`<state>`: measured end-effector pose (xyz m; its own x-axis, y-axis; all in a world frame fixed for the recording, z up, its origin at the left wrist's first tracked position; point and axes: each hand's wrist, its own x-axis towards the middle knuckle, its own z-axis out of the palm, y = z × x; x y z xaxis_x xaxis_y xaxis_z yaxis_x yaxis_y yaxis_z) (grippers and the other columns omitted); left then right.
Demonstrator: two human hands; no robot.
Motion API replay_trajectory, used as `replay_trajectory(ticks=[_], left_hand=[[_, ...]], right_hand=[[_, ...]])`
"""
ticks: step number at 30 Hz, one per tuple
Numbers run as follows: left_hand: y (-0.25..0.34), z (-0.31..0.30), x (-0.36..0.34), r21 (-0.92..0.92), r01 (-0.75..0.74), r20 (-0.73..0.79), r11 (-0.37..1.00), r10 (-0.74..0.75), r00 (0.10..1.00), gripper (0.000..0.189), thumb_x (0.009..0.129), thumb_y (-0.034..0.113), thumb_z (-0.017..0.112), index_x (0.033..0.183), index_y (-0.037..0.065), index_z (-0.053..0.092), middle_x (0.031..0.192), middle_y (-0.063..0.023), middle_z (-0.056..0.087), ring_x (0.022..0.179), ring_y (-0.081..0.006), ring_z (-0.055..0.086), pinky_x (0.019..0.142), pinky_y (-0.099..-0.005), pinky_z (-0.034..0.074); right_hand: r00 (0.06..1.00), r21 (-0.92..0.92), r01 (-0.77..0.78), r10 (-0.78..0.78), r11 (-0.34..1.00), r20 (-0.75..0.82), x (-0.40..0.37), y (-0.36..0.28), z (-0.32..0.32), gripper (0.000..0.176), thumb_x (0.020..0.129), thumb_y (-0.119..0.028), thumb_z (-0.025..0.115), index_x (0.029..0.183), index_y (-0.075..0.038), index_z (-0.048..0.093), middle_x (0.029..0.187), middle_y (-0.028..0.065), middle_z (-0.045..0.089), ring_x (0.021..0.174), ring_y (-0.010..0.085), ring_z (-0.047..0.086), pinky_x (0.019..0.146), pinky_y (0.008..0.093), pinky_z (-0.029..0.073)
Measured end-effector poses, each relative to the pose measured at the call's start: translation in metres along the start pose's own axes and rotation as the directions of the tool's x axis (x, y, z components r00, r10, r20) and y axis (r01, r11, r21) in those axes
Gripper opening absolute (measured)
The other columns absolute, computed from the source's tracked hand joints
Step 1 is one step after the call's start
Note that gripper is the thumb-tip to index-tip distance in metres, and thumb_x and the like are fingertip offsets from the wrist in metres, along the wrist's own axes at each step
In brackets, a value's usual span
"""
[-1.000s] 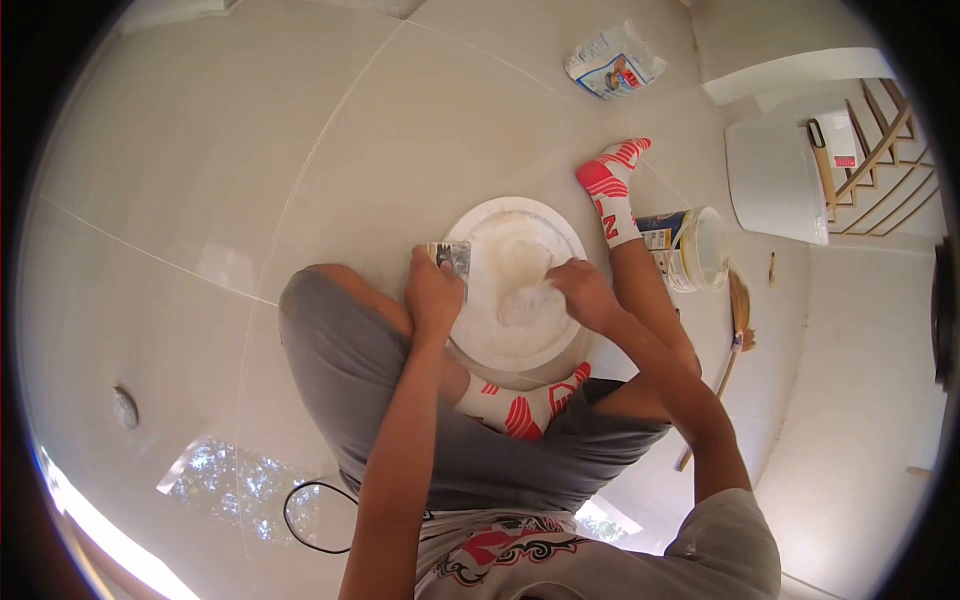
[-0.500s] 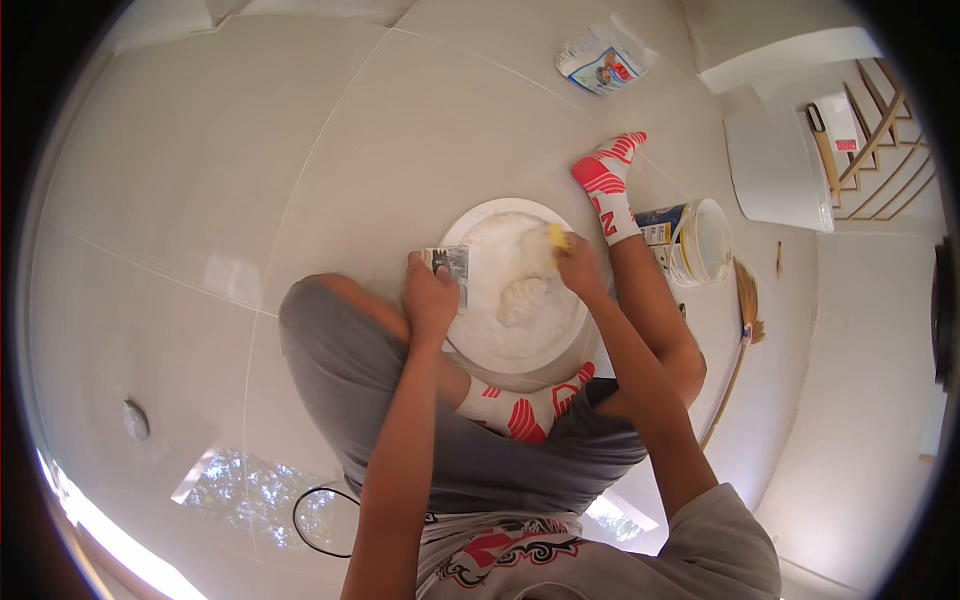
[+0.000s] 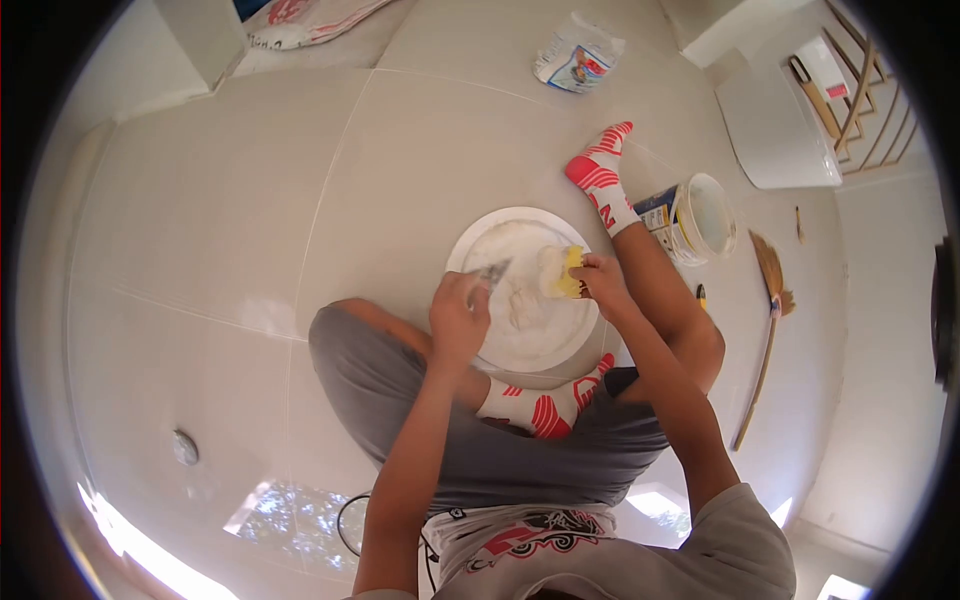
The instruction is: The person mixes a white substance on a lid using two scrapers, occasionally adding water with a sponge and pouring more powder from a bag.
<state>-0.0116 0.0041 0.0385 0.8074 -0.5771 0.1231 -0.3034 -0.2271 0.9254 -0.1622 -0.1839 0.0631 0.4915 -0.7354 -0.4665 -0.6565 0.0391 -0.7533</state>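
A round white tray [image 3: 480,345] lies on the floor between the legs, with pale paste [image 3: 523,308] spread and lumped in it. My left hand [image 3: 460,312] is closed on a flat grey scraper [image 3: 492,272], tilted over the tray's left part and somewhat blurred. Over the right part, my right hand [image 3: 600,280] pinches a yellow spreader [image 3: 574,272] by its edge. White paste [image 3: 553,272] covers the spreader's left side. The two tools are apart.
Beyond the right leg stand a white bucket [image 3: 712,218] and a straw broom [image 3: 770,270]. A printed plastic bag [image 3: 580,58] lies on the tiled floor [image 3: 230,190] ahead. A white sack [image 3: 310,20] is at the upper left.
The scraper has turned from lying flat to tilted over the tray. My right hand has lowered and turned the yellow spreader, whose paste-covered side now shows. The view has shifted.
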Motion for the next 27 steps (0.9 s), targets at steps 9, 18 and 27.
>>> replay_trajectory(ticks=[9, 18, 27], left_hand=[[0.035, 0.010, -0.041, 0.114, -0.645, 0.283, 0.756, 0.598, 0.750, 0.019, 0.066, 0.003, 0.069, 0.083, 0.009, 0.069, 0.065, 0.0004, 0.055, 0.066, -0.0164, 0.054, 0.071, -0.0310, 0.038], [0.026, 0.023, 0.014, 0.224, -0.857, 0.466, 0.464, 0.721, 0.512, 0.019, 0.066, 0.005, 0.063, 0.082, 0.014, 0.068, 0.068, 0.0027, 0.056, 0.070, -0.0139, 0.054, 0.075, -0.0336, 0.036], [0.037, 0.004, 0.010, 0.082, -0.931, 0.572, 0.355, 0.748, 0.336, 0.016, 0.066, 0.007, 0.063, 0.079, 0.015, 0.069, 0.072, 0.0053, 0.061, 0.073, -0.0118, 0.054, 0.076, -0.0342, 0.035]], right_hand=[[0.977, 0.696, -0.156, 0.215, 0.701, 0.002, -0.057, 0.026, 0.013, 0.011, 0.080, -0.007, 0.059, 0.087, 0.001, 0.060, 0.080, 0.0076, 0.061, 0.071, 0.0169, 0.062, 0.060, 0.0301, 0.056], [0.998, 0.339, -0.054, 0.045, 0.939, 0.033, -0.069, 0.030, -0.004, 0.012, 0.076, -0.010, 0.061, 0.081, 0.002, 0.062, 0.067, 0.0092, 0.059, 0.057, 0.0161, 0.059, 0.051, 0.0312, 0.051], [0.853, -0.753, 0.492, -0.414, 0.436, 0.317, -0.021, -0.037, 0.001, 0.015, 0.070, -0.017, 0.060, 0.081, -0.007, 0.065, 0.078, 0.0132, 0.065, 0.079, 0.0323, 0.063, 0.070, 0.0430, 0.050]])
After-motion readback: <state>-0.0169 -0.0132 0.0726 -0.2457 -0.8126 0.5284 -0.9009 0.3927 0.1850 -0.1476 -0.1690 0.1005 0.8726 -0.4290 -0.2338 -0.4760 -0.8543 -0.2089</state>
